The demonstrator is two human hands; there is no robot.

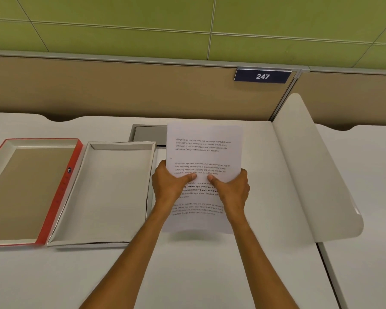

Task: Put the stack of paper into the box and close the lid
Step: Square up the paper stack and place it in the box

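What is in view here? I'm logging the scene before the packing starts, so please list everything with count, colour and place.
stack of paper: one, white with printed black text, held above the desk, right of the box
box: one, white inside, open and empty, on the desk left of centre
lid: one, red outside, brown inside, lying upside down against the box's left side
desk: one, white, fills the foreground
cable hatch: one, grey, set in the desk behind the box, partly hidden by the paper
side divider: one, white, curved, at the desk's right edge
partition: beige, behind the desk
number plate: one, dark blue, reads 247, on the partition
left hand: grips the paper's left edge
right hand: grips its right edge
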